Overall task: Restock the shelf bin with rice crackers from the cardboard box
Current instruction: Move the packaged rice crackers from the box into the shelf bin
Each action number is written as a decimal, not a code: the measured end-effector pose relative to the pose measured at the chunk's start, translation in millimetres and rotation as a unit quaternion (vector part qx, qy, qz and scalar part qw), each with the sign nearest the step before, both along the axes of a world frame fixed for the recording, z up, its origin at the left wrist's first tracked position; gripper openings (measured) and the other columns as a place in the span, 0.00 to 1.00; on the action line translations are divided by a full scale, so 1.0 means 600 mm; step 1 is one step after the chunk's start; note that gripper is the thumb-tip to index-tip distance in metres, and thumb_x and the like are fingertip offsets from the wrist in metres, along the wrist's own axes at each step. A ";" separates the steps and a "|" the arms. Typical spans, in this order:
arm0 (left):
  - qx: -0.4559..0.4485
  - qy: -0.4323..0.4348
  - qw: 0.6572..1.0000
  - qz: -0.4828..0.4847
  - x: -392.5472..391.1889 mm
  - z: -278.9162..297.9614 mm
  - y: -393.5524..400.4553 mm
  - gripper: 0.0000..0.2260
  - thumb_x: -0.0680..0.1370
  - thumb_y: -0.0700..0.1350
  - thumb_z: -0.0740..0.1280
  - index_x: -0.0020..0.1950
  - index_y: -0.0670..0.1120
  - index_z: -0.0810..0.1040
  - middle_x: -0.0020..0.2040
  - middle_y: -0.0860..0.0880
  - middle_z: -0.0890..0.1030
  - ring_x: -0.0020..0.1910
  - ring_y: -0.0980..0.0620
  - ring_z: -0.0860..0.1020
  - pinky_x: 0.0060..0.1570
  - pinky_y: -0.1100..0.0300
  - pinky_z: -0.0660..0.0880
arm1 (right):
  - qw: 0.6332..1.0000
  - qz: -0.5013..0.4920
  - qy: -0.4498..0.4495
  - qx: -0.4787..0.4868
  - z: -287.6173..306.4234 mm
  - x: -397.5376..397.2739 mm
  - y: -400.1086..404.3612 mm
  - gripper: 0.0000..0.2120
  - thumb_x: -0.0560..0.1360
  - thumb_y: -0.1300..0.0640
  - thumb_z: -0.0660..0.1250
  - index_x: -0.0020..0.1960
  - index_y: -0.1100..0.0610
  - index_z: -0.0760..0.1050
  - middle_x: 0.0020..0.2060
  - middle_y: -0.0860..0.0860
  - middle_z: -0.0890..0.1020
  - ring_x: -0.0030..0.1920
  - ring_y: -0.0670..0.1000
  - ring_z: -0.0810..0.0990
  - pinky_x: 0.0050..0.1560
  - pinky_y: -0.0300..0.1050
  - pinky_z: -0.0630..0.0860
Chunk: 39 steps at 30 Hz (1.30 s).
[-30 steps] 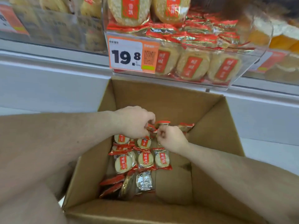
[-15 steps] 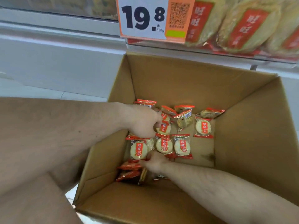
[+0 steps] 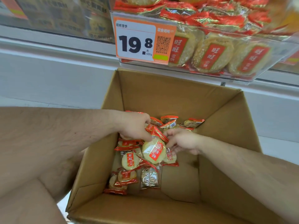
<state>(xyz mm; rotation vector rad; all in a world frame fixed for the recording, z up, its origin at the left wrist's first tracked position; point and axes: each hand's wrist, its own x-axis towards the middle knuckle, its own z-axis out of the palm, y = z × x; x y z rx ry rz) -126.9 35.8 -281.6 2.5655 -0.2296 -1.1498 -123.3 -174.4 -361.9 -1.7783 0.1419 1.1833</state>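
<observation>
Down inside the open brown cardboard box (image 3: 169,101), both hands work a loose scatter of small round rice crackers in clear wrappers with red labels and crimped red ends (image 3: 130,161). The left hand (image 3: 133,126) reaches in from the left, its fingers (image 3: 146,136) curled over several packets and pinching one pale cracker packet (image 3: 154,151) that tilts up off the pile. The right hand (image 3: 183,140) comes in from the right, its fingers closing on the same bunch from the far side. Both forearms slope down over the box walls, wrists bent downward. These packets look light and crinkly, with slick film that may slide, and the crackers inside probably snap under a squeeze; the crimped ends or a loose cupped handful seem the safest hold. Above the box, the clear plastic shelf bin (image 3: 242,78) with its orange and white price tag (image 3: 137,42) already holds many such packets.
</observation>
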 end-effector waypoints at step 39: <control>-0.177 0.022 0.962 0.206 0.037 0.034 0.022 0.11 0.78 0.45 0.68 0.59 0.56 0.75 0.45 0.53 0.85 0.44 0.55 0.84 0.41 0.57 0.79 | 0.931 0.230 -0.139 -0.246 -0.004 0.027 -0.081 0.06 0.75 0.55 0.71 0.49 0.53 0.76 0.38 0.45 0.77 0.39 0.46 0.76 0.35 0.35 0.71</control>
